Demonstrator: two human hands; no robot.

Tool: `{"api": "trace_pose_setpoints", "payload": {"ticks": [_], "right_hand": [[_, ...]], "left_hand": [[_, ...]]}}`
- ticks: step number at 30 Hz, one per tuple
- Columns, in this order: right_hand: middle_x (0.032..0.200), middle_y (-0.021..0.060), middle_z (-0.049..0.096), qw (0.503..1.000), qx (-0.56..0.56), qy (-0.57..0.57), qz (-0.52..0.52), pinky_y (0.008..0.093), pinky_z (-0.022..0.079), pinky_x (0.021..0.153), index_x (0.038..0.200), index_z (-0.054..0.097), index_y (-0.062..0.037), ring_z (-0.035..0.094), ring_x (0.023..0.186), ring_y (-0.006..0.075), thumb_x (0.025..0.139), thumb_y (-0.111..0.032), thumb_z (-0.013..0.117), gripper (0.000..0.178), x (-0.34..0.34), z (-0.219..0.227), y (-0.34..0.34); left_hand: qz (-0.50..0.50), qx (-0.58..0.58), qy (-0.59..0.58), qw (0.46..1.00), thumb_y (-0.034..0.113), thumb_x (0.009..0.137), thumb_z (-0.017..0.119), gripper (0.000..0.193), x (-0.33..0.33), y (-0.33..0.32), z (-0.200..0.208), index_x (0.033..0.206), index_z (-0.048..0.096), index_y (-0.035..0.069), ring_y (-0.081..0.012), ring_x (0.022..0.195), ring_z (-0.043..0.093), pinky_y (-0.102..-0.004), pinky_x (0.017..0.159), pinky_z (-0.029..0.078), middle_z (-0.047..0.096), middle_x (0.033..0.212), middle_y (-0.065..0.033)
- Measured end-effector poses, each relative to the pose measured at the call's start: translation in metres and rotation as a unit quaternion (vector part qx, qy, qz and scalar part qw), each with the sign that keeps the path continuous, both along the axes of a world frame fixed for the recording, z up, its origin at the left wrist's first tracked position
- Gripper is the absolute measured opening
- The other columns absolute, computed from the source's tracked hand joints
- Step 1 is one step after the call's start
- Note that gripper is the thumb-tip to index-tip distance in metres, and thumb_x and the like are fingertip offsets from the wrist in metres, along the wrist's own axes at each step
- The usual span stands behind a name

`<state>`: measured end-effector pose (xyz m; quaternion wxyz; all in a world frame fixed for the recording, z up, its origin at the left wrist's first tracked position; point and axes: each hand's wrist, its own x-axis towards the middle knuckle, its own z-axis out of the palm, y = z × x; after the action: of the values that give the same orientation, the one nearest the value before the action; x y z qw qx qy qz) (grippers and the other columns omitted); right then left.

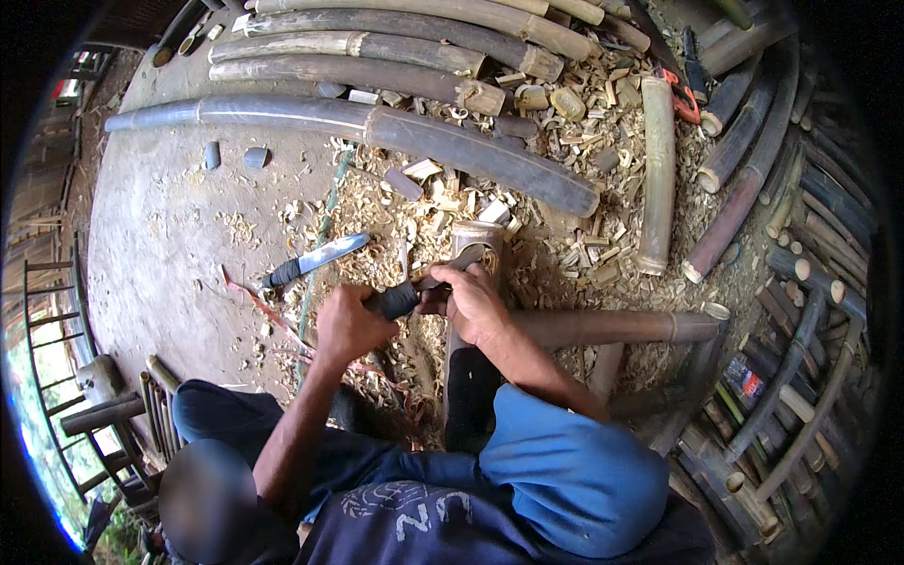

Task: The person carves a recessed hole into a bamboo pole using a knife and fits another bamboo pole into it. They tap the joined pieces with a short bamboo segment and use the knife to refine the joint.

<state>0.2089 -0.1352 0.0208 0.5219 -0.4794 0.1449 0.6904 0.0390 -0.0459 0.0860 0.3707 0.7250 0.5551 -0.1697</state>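
Observation:
My left hand (350, 323) is closed round the black wrapped handle of a knife (395, 300). The dark blade runs from that handle up and right to a bamboo pole (478, 232), touching it near an opening or notch in its side. At the blade, my right hand (476, 304) has its fingers curled in, thumb and fingertips gripping the metal; part of the grip is hidden. On the ground left of the pole lies a second knife (325, 256) with a shiny blade and black wrapped handle. A horizontal bamboo pole (612, 327) lies right of my right forearm.
Wood shavings (565, 250) and offcuts cover the ground ahead. Beyond lies a long dark bamboo pole (395, 132), with several more behind it. A pale pole (657, 179) and a red-handled saw (686, 102) are at right. Stacked bamboo and a plastic bottle (743, 380) stand farther right.

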Motion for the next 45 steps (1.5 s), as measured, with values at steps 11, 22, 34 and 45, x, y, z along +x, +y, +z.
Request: {"api": "trace_pose_setpoints", "payload": {"ticks": [11,22,34,45], "right_hand": [[0.100,0.0084,0.070,0.939,0.066,0.242,-0.237,0.0397,0.057,0.081,0.111,0.066,-0.0081,0.066,0.084,0.0208,0.101,-0.023,0.053,0.022,0.013,-0.014,-0.013],[0.104,0.0089,0.066,0.931,0.048,-0.219,0.288,0.0324,0.052,0.087,0.122,0.056,-0.0035,0.064,0.096,0.0179,0.100,-0.025,0.049,0.032,0.076,0.006,-0.113],[0.098,0.0170,0.064,0.368,0.042,-0.714,0.594,0.0479,0.051,0.082,0.116,0.061,-0.0066,0.064,0.089,0.0303,0.084,-0.027,0.067,0.039,0.162,0.035,-0.002],[0.094,0.0126,0.074,0.305,0.105,-0.722,0.612,0.0430,0.054,0.081,0.099,0.072,-0.0052,0.070,0.090,0.0303,0.086,-0.017,0.060,0.021,0.127,0.047,0.051]], "left_hand": [[-0.422,0.265,0.063,0.865,0.012,0.079,0.072,0.008,0.119,0.015,0.078,0.087,0.072,0.009,-0.0220,0.086,0.071,-0.0357,0.068,0.054,0.072,0.084,-0.0086],[-0.399,0.058,-0.404,0.821,0.012,0.077,0.073,0.051,0.094,-0.068,0.053,0.124,0.057,0.004,-0.0309,0.105,0.064,-0.0411,0.087,0.055,0.062,0.116,-0.0172],[-0.134,0.065,-0.445,0.883,-0.010,0.062,0.072,0.103,0.185,-0.035,-0.036,0.152,0.037,0.025,-0.0505,0.129,0.047,-0.0483,0.107,0.047,0.033,0.150,-0.0282],[0.039,0.057,-0.421,0.904,-0.003,0.059,0.079,0.104,0.163,-0.024,-0.038,0.150,0.030,0.014,-0.0438,0.120,0.054,-0.0478,0.101,0.049,0.049,0.129,-0.0251]]}}
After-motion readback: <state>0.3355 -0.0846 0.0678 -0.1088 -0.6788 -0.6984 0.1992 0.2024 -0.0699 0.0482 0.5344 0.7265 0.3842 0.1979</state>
